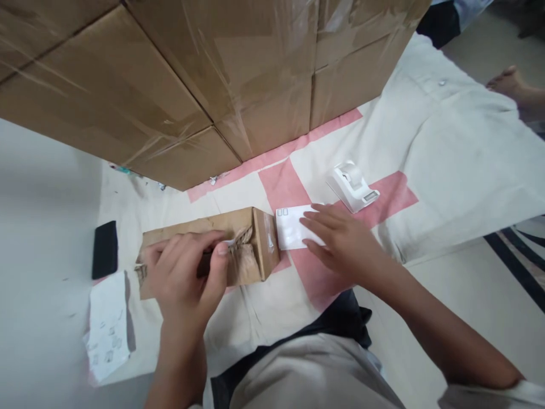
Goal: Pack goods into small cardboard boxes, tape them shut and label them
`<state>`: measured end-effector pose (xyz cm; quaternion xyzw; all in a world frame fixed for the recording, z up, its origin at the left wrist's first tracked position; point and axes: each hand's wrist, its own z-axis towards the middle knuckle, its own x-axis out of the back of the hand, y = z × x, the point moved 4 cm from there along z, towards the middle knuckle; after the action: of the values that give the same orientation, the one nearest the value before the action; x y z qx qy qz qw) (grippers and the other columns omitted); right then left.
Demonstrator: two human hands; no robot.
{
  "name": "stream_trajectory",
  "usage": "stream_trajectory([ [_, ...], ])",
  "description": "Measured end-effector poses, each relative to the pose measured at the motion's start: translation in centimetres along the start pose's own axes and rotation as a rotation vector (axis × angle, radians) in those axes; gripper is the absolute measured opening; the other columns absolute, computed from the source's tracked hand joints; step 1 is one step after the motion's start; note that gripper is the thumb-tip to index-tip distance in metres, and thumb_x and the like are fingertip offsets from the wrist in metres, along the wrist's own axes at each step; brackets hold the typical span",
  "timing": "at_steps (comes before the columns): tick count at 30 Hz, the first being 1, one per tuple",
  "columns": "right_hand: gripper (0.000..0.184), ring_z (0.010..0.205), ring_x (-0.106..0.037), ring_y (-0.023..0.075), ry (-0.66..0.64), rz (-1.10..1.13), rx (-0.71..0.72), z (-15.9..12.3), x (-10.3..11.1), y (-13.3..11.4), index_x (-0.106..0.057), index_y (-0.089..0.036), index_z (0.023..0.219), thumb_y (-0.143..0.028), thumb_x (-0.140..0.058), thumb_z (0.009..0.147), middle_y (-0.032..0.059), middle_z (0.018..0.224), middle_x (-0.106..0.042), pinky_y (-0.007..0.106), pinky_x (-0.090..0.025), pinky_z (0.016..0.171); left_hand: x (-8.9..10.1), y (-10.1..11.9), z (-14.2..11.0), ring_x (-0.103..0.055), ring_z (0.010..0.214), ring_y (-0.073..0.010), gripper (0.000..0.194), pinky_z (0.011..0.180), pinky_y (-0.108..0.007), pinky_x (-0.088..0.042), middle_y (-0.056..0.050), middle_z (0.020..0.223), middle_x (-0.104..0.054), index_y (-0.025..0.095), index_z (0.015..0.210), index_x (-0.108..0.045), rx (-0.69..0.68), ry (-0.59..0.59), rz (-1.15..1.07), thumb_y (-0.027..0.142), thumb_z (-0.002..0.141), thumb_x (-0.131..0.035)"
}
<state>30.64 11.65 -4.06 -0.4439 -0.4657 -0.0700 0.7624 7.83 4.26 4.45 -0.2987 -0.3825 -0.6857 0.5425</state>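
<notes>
My left hand (187, 267) is over a long brown cardboard box (266, 244). Thumb and forefinger come together at a torn opening in its top, pinching a small white piece (230, 243) that is too small to name. Torn corrugated edges show around the opening, and my fingers hide part of the inside. My right hand (334, 238) lies open with fingers stretched over a white paper (290, 230) with two small printed squares at its corner. This paper lies flat on the cloth at the box's right end. A white tape dispenser (353, 184) stands just beyond my right hand.
Large taped cardboard boxes (264, 85) form a wall along the back. On the left lie a black phone-like slab (104, 250) and a white printed paper (108, 326). A pink-and-white cloth (238, 318) covers the surface. A person's foot (511, 85) shows at far right.
</notes>
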Motion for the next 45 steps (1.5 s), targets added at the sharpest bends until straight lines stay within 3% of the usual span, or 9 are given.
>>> stream_trajectory([
  [3,0.046,0.148,-0.041,0.0369,-0.236,-0.213,0.098,1.9,-2.9,2.5,-0.06,-0.014,0.141,-0.028,-0.059,0.096,0.0151,0.154,-0.053,0.06,-0.034,0.12,-0.1,0.0,0.0,-0.065,0.073,-0.0191,0.008,0.077,-0.043,-0.036,0.0,0.083,-0.074,0.027,0.096,-0.063,-0.02,-0.027,0.006,0.021,0.098,-0.058],
  [7,0.059,0.154,-0.029,0.04,-0.336,-0.36,-0.056,8.1,-3.9,5.5,-0.045,-0.009,0.154,-0.039,-0.046,0.103,0.0174,0.165,-0.035,0.064,-0.03,0.121,-0.4,-0.2,0.0,-0.066,0.074,-0.0195,0.008,0.076,-0.041,-0.036,-0.001,0.084,-0.074,0.026,0.1,-0.064,-0.06,-0.035,0.002,0.02,0.096,-0.06],
  [10,0.059,0.155,-0.025,0.0432,-0.313,-0.379,-0.195,13.2,-4.3,6.0,-0.041,-0.011,0.157,-0.038,-0.042,0.105,0.0195,0.168,-0.027,0.073,-0.029,0.116,-0.5,-0.4,0.0,-0.066,0.073,-0.0193,0.009,0.074,-0.04,-0.037,-0.001,0.083,-0.073,0.026,0.102,-0.064,-0.054,-0.02,0.005,0.021,0.096,-0.059],
  [14,0.062,0.152,-0.026,0.0481,-0.15,-0.373,-0.319,16.9,-5.1,5.8,-0.037,-0.018,0.159,-0.047,-0.043,0.105,0.0198,0.165,-0.034,0.081,-0.024,0.11,-0.6,-0.7,-0.1,-0.066,0.074,-0.0191,0.008,0.075,-0.038,-0.038,-0.001,0.085,-0.074,0.025,0.101,-0.064,-0.044,-0.051,-0.016,0.022,0.095,-0.06],
  [18,0.069,0.141,-0.038,0.0494,-0.055,-0.436,-0.307,17.5,-5.3,5.6,-0.041,-0.014,0.156,-0.056,-0.044,0.101,0.0245,0.158,-0.041,0.085,-0.023,0.107,-0.6,-1.1,-0.3,-0.065,0.076,-0.0192,0.008,0.075,-0.037,-0.041,-0.003,0.086,-0.072,0.024,0.102,-0.065,-0.024,-0.076,-0.069,0.023,0.095,-0.061],
  [23,0.071,0.136,-0.041,0.0475,0.044,-0.43,-0.25,16.6,-4.8,5.4,-0.042,-0.008,0.154,-0.055,-0.044,0.1,0.0255,0.158,-0.041,0.071,-0.031,0.11,-0.7,-1.5,-0.3,-0.065,0.074,-0.0188,0.009,0.075,-0.036,-0.042,-0.002,0.086,-0.073,0.024,0.102,-0.066,-0.02,-0.07,-0.074,0.023,0.094,-0.061],
  [28,0.059,0.149,-0.028,0.044,-0.056,-0.377,-0.175,16.4,-5.5,5.8,-0.046,-0.008,0.151,-0.042,-0.038,0.103,0.0225,0.161,-0.04,0.075,-0.016,0.117,-0.7,-1.5,-0.2,-0.063,0.073,-0.0179,0.008,0.075,-0.036,-0.041,-0.002,0.085,-0.073,0.023,0.102,-0.065,-0.036,-0.074,-0.083,0.023,0.095,-0.061],
  [37,0.052,0.149,-0.028,0.0422,-0.077,-0.436,-0.126,17.6,-5.8,6.0,-0.046,-0.01,0.153,-0.028,-0.034,0.105,0.0246,0.163,-0.035,0.075,-0.021,0.114,-0.8,-1.4,-0.1,-0.065,0.076,-0.0194,0.011,0.075,-0.038,-0.041,-0.003,0.086,-0.074,0.023,0.104,-0.065,-0.061,-0.081,-0.069,0.022,0.095,-0.061],
  [45,0.052,0.15,-0.029,0.0394,-0.061,-0.389,0.005,17.1,-5.1,6.9,-0.051,-0.01,0.149,-0.032,-0.029,0.107,0.0153,0.162,-0.041,0.065,-0.02,0.12,-0.8,-1.3,0.1,-0.064,0.075,-0.0193,0.008,0.076,-0.038,-0.04,-0.002,0.086,-0.074,0.022,0.102,-0.064,-0.085,-0.073,-0.065,0.021,0.094,-0.062],
])
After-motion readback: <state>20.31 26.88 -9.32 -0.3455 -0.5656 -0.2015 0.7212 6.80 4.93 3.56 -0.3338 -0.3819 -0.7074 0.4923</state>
